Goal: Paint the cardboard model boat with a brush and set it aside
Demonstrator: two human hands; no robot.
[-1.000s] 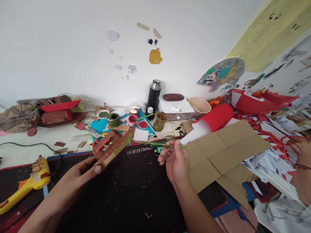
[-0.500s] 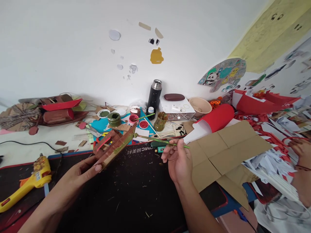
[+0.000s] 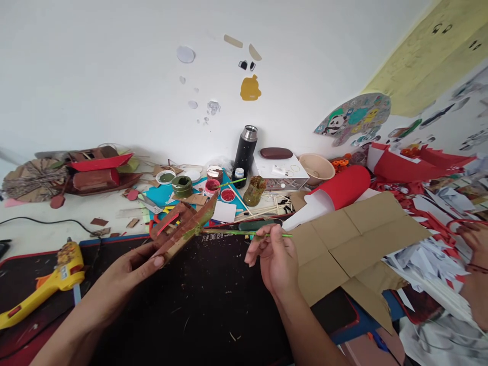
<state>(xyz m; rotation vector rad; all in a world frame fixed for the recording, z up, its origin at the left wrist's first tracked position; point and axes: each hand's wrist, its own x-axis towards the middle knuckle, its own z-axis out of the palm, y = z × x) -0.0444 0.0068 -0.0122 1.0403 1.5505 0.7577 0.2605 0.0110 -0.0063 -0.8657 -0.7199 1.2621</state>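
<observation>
Cardboard boat model [image 3: 183, 229], brown with red trim and a green-smeared side, is held above the near black desk mat [image 3: 213, 310] by the left hand [image 3: 137, 264], whose thumb and fingers are closed on its near lower end. Its long axis runs from near left up to far right, the far tip pointing at the paint pots. A thin green-stained paintbrush [image 3: 244, 233] is pinched between thumb and fingertips of the right hand [image 3: 275, 256]; it lies almost level, left to right, and its tip is at, or just touching, the green side of the model. The model therefore lies to the left of the right hand, along the line of the brush, and the brush hand is the nearer one to the painted patch.

One model is in hand, and one brush; a second brush rests across a red paint pot [image 3: 212, 187] further back. A green paint pot [image 3: 182, 186], a black steel flask [image 3: 245, 148] and a yellow glue gun [image 3: 41, 284] at the left are each seen once. Flat brown cardboard [image 3: 354, 239] lies to the right. At the right edge, another person's hand [image 3: 473, 239] is seen among paper scraps.
</observation>
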